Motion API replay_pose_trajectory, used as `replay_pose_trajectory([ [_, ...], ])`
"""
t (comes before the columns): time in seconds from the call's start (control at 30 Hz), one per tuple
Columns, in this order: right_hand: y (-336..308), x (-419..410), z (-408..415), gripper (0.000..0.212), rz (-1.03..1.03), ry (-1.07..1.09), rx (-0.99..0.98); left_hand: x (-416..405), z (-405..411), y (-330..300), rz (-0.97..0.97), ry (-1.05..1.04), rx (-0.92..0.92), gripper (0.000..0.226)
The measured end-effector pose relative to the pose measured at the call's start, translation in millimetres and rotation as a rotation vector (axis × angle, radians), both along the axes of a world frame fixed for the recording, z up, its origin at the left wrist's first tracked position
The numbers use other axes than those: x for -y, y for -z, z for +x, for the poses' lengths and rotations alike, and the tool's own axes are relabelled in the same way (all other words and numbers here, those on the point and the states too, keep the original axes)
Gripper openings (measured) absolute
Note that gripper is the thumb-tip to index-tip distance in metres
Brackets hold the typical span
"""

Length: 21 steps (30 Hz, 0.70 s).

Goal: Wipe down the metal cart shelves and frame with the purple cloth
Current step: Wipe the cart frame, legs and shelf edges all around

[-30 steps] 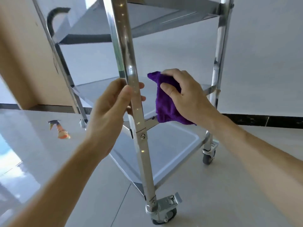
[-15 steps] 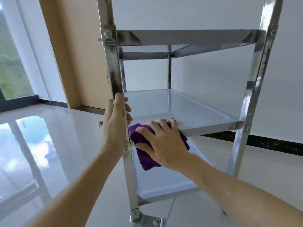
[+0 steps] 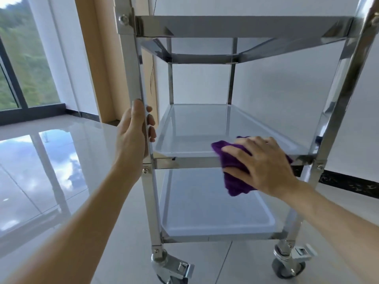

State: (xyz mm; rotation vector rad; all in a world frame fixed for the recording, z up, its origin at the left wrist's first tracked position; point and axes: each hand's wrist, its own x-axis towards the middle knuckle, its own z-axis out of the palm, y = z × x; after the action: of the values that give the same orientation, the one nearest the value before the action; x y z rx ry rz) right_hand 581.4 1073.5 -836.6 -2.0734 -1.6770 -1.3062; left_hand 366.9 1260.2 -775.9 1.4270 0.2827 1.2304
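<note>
While the metal cart (image 3: 242, 33) stands upright on its casters, its posts vertical and its shelves running lengthwise away from the viewer, the purple cloth (image 3: 233, 173) drapes over the front rim of the cart's middle shelf (image 3: 192, 128), toward its right end, with its loose end hanging below the rim. The shelf surface behind the cloth lies bare. The left hand (image 3: 133, 130) wraps the cart's front-left post (image 3: 131, 74) just above that shelf; the right hand (image 3: 260, 162) presses the cloth against the rim, fingers spread and thumb curled beneath.
</note>
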Motion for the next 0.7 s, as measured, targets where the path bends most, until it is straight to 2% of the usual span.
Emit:
replay_pose_trajectory([
  [0.1, 1.7, 6.0, -0.6, 0.05, 0.014, 0.059, -0.056, 9.5, 4.8, 0.4, 0.021, 0.005, 0.018, 0.035],
  [0.2, -2.3, -22.1, -38.4, 0.048, 0.003, 0.06, -0.097, 20.9, 12.0, 0.6, 0.036, -0.055, 0.03, 0.034],
  [0.37, -4.6, -82.7, -93.7, 0.048, -0.152, 0.0, -0.096, 24.5, 14.5, 0.2, 0.034, -0.076, 0.038, 0.034],
  [0.53, -14.4, -41.2, -43.5, 0.049, -0.203, -0.107, -0.103, 18.2, 8.8, -0.9, 0.057, -0.016, 0.006, 0.034],
  [0.7, -10.5, 46.3, 34.5, 0.053, -0.15, 0.064, -0.196, 17.8, 10.0, -0.2, 0.064, 0.034, 0.009, 0.032],
])
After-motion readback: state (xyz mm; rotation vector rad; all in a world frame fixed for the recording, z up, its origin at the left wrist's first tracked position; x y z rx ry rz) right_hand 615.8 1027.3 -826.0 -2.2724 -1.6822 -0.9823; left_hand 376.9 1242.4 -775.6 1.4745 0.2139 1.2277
